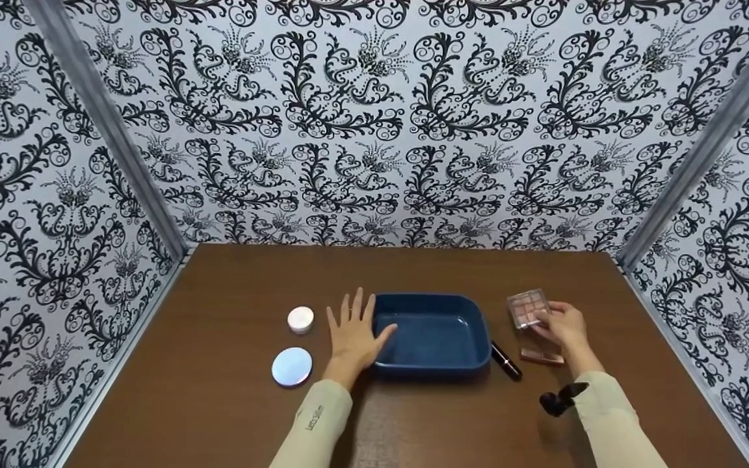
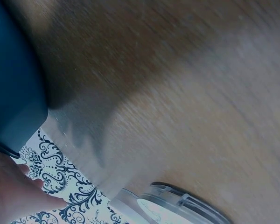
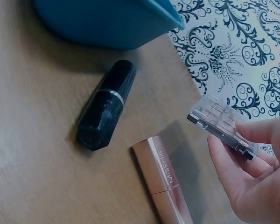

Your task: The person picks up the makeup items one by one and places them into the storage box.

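Observation:
My right hand (image 1: 566, 325) pinches a clear-lidded makeup palette (image 1: 526, 307) between thumb and fingers, held above the table right of the blue tray (image 1: 430, 372). In the right wrist view the palette (image 3: 221, 123) is tilted, its pans showing through the clear case. Below it lies a rose-gold tube (image 3: 161, 172) marked MISSHA. Beside that, nearer the tray, is a black tube (image 3: 107, 105) with a silver band. My left hand (image 1: 352, 338) has its fingers spread straight at the tray's left edge, the thumb reaching over the rim.
Left of the left hand, a small white-topped jar (image 1: 300, 318) stands behind a round pale compact (image 1: 292, 367) on the brown table (image 1: 218, 325). Patterned wall panels (image 1: 374, 130) enclose the back and sides. A black device (image 1: 560, 398) is on the right wrist.

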Action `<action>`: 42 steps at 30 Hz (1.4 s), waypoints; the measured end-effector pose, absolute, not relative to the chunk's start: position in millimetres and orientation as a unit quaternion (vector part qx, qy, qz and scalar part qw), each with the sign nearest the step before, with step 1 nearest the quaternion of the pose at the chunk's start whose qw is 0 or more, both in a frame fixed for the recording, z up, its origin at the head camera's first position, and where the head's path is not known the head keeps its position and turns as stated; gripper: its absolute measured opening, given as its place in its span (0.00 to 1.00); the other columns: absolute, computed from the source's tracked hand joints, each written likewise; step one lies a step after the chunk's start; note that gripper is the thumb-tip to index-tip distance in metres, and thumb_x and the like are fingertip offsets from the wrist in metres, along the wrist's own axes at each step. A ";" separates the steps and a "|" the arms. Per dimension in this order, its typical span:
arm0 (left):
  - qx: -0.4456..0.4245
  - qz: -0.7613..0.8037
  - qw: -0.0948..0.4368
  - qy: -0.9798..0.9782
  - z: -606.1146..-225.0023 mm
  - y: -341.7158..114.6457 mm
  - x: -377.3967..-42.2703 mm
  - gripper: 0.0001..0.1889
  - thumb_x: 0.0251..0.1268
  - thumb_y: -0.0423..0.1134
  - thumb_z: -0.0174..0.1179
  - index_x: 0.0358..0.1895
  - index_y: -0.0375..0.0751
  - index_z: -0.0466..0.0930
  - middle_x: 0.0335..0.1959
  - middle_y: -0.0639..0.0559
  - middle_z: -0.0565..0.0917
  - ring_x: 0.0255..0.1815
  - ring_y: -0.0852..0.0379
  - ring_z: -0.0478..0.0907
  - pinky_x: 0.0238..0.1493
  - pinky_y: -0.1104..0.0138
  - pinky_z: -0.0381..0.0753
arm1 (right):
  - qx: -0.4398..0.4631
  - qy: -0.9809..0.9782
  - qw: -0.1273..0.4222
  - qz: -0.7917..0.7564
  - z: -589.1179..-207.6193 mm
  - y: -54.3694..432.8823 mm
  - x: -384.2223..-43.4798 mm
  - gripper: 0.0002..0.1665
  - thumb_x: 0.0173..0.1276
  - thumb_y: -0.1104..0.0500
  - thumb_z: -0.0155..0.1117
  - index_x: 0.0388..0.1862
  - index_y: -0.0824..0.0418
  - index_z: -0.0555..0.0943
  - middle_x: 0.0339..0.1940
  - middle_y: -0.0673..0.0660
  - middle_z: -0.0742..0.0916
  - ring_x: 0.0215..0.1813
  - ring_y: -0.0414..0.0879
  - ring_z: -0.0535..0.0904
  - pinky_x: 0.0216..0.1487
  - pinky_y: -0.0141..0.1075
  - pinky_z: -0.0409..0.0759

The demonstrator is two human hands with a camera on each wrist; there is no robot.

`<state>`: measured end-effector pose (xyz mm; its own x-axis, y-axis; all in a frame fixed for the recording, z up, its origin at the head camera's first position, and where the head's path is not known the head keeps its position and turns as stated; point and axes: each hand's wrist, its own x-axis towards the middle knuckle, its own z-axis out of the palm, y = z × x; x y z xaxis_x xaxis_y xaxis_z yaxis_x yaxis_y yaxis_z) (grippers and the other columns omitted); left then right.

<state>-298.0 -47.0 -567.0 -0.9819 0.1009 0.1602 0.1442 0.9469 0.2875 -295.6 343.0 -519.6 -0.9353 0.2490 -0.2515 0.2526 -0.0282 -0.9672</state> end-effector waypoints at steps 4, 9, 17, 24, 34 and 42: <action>-0.060 -0.154 0.077 -0.983 -566.8 -46.9 -298.2 0.43 0.66 0.72 0.46 0.79 0.54 0.55 0.82 0.49 0.53 0.83 0.42 0.48 0.77 0.36 0.43 | 0.174 0.676 0.008 -0.716 -513.3 339.7 -294.0 0.34 0.72 0.72 0.54 0.71 0.82 0.54 0.36 0.52 0.80 0.32 0.37 0.83 0.40 0.32 0.87; -0.060 -0.156 0.076 -0.983 -568.1 -46.8 -298.5 0.43 0.66 0.72 0.46 0.79 0.54 0.55 0.82 0.49 0.53 0.83 0.42 0.49 0.77 0.35 0.42 | 0.175 0.670 0.015 -0.721 -509.7 336.9 -292.8 0.34 0.73 0.71 0.53 0.73 0.80 0.53 0.35 0.51 0.81 0.32 0.37 0.83 0.41 0.32 0.87; -0.060 -0.149 0.081 -0.984 -568.5 -47.3 -299.4 0.43 0.66 0.72 0.46 0.79 0.54 0.56 0.82 0.49 0.54 0.82 0.41 0.50 0.77 0.35 0.44 | 0.173 0.663 0.020 -0.729 -507.2 334.6 -294.4 0.35 0.73 0.71 0.53 0.74 0.79 0.53 0.34 0.51 0.81 0.33 0.38 0.83 0.43 0.32 0.87; -0.061 -0.159 0.078 -0.982 -567.7 -47.2 -299.0 0.43 0.66 0.71 0.48 0.79 0.54 0.56 0.82 0.48 0.54 0.82 0.41 0.49 0.77 0.35 0.41 | 0.176 0.659 0.019 -0.731 -504.7 334.4 -292.5 0.34 0.73 0.71 0.53 0.73 0.79 0.55 0.34 0.51 0.81 0.32 0.38 0.83 0.43 0.33 0.87; -0.061 -0.151 0.082 -0.983 -567.9 -46.9 -298.8 0.43 0.66 0.73 0.46 0.79 0.55 0.56 0.82 0.48 0.53 0.82 0.41 0.49 0.76 0.33 0.39 | 0.165 0.661 0.023 -0.731 -502.2 332.5 -290.0 0.34 0.73 0.69 0.54 0.74 0.77 0.55 0.35 0.48 0.81 0.36 0.36 0.83 0.45 0.31 0.86; -0.062 -0.158 0.087 -0.982 -568.5 -46.8 -297.3 0.43 0.66 0.72 0.48 0.79 0.53 0.57 0.82 0.47 0.53 0.82 0.42 0.49 0.76 0.33 0.38 | 0.148 0.640 0.038 -0.753 -497.5 327.3 -289.7 0.35 0.74 0.68 0.54 0.74 0.75 0.54 0.34 0.48 0.83 0.38 0.37 0.84 0.49 0.31 0.86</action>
<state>-297.3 -46.8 -568.5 -0.9769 0.0950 0.1912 0.1503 0.9422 0.2994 -289.7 327.3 -497.5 -0.9531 0.1326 -0.2722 0.2473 -0.1775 -0.9525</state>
